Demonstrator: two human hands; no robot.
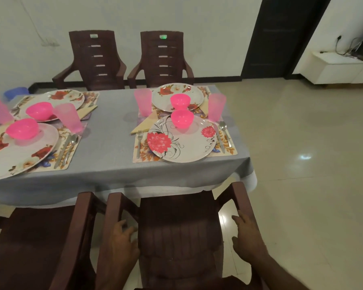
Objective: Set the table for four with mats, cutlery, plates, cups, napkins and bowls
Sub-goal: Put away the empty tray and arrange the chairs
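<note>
The table [113, 164], under a grey cloth, carried four laid places. At the near right place a floral mat [228, 150] held a white plate [189, 147] with pink flowers, a pink bowl [182, 119] standing on the plate's far part, a fork [139, 143] on the mat's left side, a knife and a spoon [225, 131] on its right, a folded napkin [144, 125] and a pink cup [216, 106] just beyond. The three other places showed the same kind of plates, bowls and cups. Nearer the camera stood a brown plastic chair [176, 237], its seat tucked toward the table edge. The left hand [118, 245] lay on the chair's left armrest with fingers loosely curved over it, and the right hand [248, 241] lay on the right armrest the same way; whether either truly gripped could not be told. A second brown chair [40, 243] stood just beside on the left, and two more faced them across the table.
</note>
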